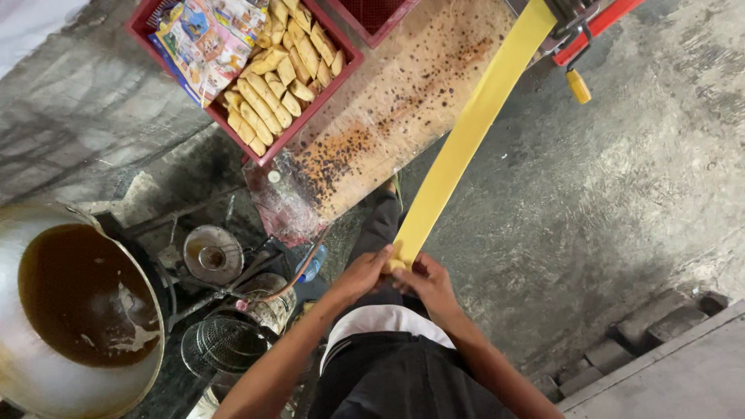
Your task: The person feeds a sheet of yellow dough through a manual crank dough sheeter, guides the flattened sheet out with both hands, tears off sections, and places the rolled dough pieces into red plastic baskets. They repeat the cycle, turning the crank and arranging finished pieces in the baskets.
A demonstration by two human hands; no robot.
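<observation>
Closest to the camera are the person's two bare arms, reaching out over a white and black top. The left hand [363,273] and the right hand [428,284] meet side by side and both pinch the near end of a long flat yellow strip of dough [466,132], fingers closed on it, so the end stays up and does not drop to the grey concrete floor [621,202]. The strip runs up and away to a red and metal roller machine [578,23], which holds its far end, so it hangs pulled straight. Far left of the strip sits a big round metal pan of brown oil [77,302]. Nearer the strip are a round wire basket [225,341] and a red plastic crate of pale yellow folded pastries [272,74], kept together on a speckled plastic-covered board [388,109] just left of the strip.
</observation>
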